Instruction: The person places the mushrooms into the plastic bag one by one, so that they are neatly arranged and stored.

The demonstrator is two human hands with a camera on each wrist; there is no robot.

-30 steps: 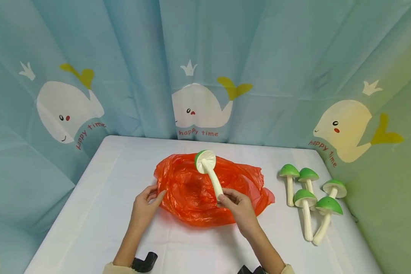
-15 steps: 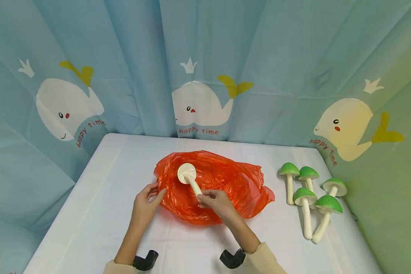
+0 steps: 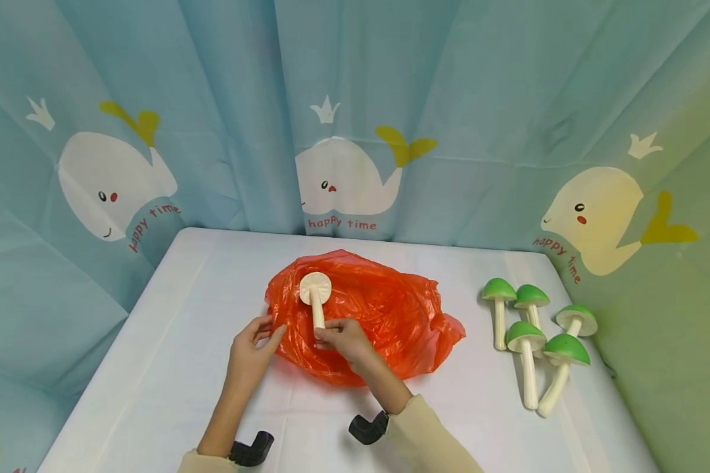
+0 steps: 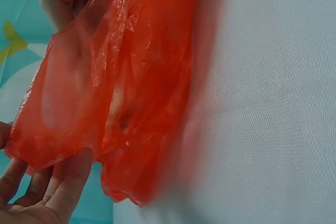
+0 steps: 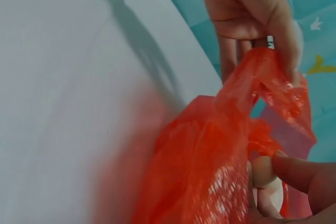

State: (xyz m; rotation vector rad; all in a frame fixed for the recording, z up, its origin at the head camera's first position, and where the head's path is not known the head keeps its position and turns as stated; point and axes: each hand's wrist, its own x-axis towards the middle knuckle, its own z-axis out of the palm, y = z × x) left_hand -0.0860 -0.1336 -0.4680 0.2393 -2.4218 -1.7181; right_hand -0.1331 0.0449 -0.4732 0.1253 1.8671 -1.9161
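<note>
A red plastic bag (image 3: 390,309) lies spread on the table with its mouth facing up. My left hand (image 3: 254,348) grips its left edge; in the left wrist view, thumb and fingers of the left hand (image 4: 58,192) pinch the thin film. My right hand (image 3: 349,341) holds a toy mushroom (image 3: 317,305) by the lower end of its white stem, over the bag's left part. The pale underside of its cap faces me. In the right wrist view the stem end (image 5: 264,171) shows between thumb and fingers, while the film hides much of the mushroom.
Several green-capped toy mushrooms (image 3: 526,335) lie in a cluster on the table's right side. The white tabletop (image 3: 177,341) extends left of the bag. A blue whale-print curtain (image 3: 236,131) hangs behind the table and along its sides.
My right hand has carried the mushroom leftward and lower, from above the bag's middle to its left part, and the stem has turned nearly straight toward me. The left hand keeps its place.
</note>
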